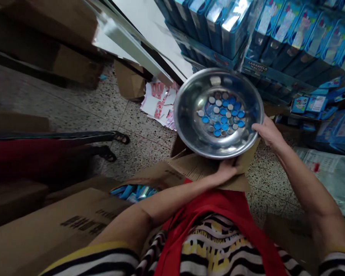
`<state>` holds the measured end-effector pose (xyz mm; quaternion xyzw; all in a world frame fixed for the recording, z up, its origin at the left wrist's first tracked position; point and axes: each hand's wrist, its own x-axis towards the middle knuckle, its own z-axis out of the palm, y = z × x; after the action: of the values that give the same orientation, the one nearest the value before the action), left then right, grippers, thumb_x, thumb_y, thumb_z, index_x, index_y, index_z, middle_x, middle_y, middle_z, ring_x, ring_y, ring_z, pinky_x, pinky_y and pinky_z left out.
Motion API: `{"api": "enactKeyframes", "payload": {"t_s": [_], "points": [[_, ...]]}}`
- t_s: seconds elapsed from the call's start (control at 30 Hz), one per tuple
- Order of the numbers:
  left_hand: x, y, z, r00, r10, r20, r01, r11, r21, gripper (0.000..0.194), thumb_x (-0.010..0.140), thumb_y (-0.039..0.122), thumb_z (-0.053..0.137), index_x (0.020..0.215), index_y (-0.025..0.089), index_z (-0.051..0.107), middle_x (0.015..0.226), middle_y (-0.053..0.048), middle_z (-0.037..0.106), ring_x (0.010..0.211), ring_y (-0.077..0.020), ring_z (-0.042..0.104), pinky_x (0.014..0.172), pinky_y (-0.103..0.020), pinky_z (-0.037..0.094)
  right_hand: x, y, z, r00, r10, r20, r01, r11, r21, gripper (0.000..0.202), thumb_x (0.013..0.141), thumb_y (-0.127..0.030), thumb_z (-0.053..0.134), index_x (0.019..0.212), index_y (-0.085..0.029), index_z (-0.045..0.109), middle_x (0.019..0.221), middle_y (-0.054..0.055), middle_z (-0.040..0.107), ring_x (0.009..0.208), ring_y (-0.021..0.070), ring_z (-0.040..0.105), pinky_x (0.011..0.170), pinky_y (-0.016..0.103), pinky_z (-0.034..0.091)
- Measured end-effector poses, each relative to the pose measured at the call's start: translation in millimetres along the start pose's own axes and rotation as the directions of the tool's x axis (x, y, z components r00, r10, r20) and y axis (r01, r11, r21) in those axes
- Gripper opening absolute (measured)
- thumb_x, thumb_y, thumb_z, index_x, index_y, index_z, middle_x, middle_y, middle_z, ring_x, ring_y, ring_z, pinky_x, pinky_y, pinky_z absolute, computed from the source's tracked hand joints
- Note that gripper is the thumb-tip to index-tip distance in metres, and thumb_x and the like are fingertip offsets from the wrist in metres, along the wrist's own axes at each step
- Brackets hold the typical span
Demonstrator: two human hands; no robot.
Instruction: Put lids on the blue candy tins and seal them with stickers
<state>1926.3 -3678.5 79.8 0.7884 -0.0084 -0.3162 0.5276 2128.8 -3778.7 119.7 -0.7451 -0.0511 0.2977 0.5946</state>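
Observation:
A wide shiny metal bowl is in front of me. Many small round caps, some blue and some silvery or white, lie loose in its bottom. My right hand grips the bowl's right rim, its thumb over the edge and the other fingers hidden beneath. At the near side, my left hand holds the bowl from below, with its fingers mostly out of sight. An open cardboard box is under the bowl, against my red apron.
Stacked blue packages fill the upper right. Cardboard boxes line the left, one holding blue packets. Printed sheets lie on the speckled floor. Another person's sandalled foot shows at left. A plastic-wrapped bundle is at right.

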Motion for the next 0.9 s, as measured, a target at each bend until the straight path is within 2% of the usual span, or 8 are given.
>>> {"api": "enactKeyframes", "payload": {"t_s": [0.07, 0.17, 0.23, 0.3, 0.4, 0.5, 0.7, 0.9], "points": [[11, 24, 30.8, 0.993, -0.08, 0.091, 0.081, 0.997, -0.011, 0.06, 0.091, 0.069, 0.066, 0.128, 0.021, 0.069, 0.121, -0.016, 0.075, 0.11, -0.0351, 0.07, 0.095, -0.047, 0.056, 21, -13, 1, 0.997, -0.08, 0.016, 0.082, 0.986, -0.144, 0.024, 0.066, -0.018, 0.068, 0.091, -0.018, 0.069, 0.076, -0.001, 0.062, 0.09, 0.0252, 0.064, 0.092, 0.043, 0.056], [38, 44, 48.2, 0.917, 0.14, 0.373, -0.084, 0.983, -0.162, 0.066, 0.08, 0.074, 0.073, 0.119, 0.021, 0.072, 0.127, -0.013, 0.072, 0.122, -0.0336, 0.066, 0.104, -0.043, 0.052, 50, -19, -1, 1.0, -0.02, 0.011, 0.023, 0.914, -0.405, 0.005, 0.065, -0.013, 0.067, 0.07, -0.014, 0.067, 0.063, 0.0, 0.053, 0.084, 0.0263, 0.064, 0.087, 0.043, 0.055], [43, 31, 27.1, 0.832, 0.287, 0.475, -0.134, 0.934, -0.331, 0.059, 0.08, 0.071, 0.073, 0.114, 0.022, 0.076, 0.127, -0.009, 0.072, 0.126, -0.0291, 0.064, 0.108, -0.038, 0.05, 65, -14, -1, 0.996, 0.079, -0.039, -0.088, 0.874, -0.479, 0.005, 0.06, -0.009, 0.066, 0.062, -0.013, 0.066, 0.056, 0.0, 0.05, 0.074, 0.0239, 0.062, 0.077, 0.039, 0.054], [26, -5, -13.6, 0.824, 0.168, 0.541, 0.021, 0.945, -0.325, 0.053, 0.08, 0.07, 0.072, 0.099, 0.021, 0.079, 0.101, -0.006, 0.076, 0.108, -0.0276, 0.07, 0.097, -0.037, 0.054, 74, -5, -2, 0.983, 0.162, -0.087, -0.184, 0.864, -0.47, 0.006, 0.055, -0.009, 0.065, 0.058, -0.014, 0.064, 0.051, -0.002, 0.048, 0.063, 0.0188, 0.057, 0.066, 0.033, 0.05], [-29, -74, -76.9, 0.916, -0.328, 0.232, 0.361, 0.926, -0.116, 0.047, 0.06, 0.061, 0.089, 0.068, 0.019, 0.071, 0.064, -0.004, 0.065, 0.079, -0.0295, 0.069, 0.075, -0.038, 0.054, 71, 9, -5, 0.966, 0.185, -0.178, -0.246, 0.866, -0.436, 0.005, 0.055, -0.014, 0.063, 0.059, -0.016, 0.064, 0.052, -0.004, 0.048, 0.057, 0.0141, 0.049, 0.06, 0.028, 0.044], [-75, -112, -111.8, 0.872, -0.48, -0.097, 0.449, 0.863, -0.233, 0.052, 0.05, 0.048, 0.097, 0.087, 0.02, 0.075, 0.08, -0.006, 0.075, 0.086, -0.03, 0.071, 0.073, -0.036, 0.054, 58, 21, -12, 0.955, 0.157, -0.253, -0.262, 0.846, -0.464, 0.011, 0.057, -0.02, 0.06, 0.064, -0.016, 0.067, 0.056, -0.003, 0.051, 0.062, 0.0165, 0.053, 0.064, 0.03, 0.043], [-39, -89, -149.5, 0.78, -0.482, -0.4, 0.131, 0.75, -0.648, 0.076, 0.077, 0.054, 0.084, 0.141, 0.019, 0.064, 0.128, -0.015, 0.077, 0.112, -0.0311, 0.074, 0.089, -0.042, 0.062, 62, 23, -6, 0.972, -0.04, -0.231, -0.095, 0.834, -0.544, 0.024, 0.061, -0.024, 0.055, 0.076, -0.018, 0.073, 0.068, 0.004, 0.066, 0.083, 0.0282, 0.067, 0.087, 0.039, 0.051], [-26, -93, -201.8, 0.4, -0.206, -0.893, 0.017, 0.976, -0.217, 0.055, 0.093, 0.046, 0.067, 0.141, 0.02, 0.063, 0.138, -0.012, 0.073, 0.127, -0.0295, 0.069, 0.114, -0.048, 0.054, 120, 27, 81, 0.905, -0.211, -0.37, 0.23, 0.973, 0.008, 0.046, 0.073, -0.034, 0.052, 0.108, -0.018, 0.077, 0.106, 0.007, 0.076, 0.118, 0.0271, 0.067, 0.112, 0.045, 0.05]]}}
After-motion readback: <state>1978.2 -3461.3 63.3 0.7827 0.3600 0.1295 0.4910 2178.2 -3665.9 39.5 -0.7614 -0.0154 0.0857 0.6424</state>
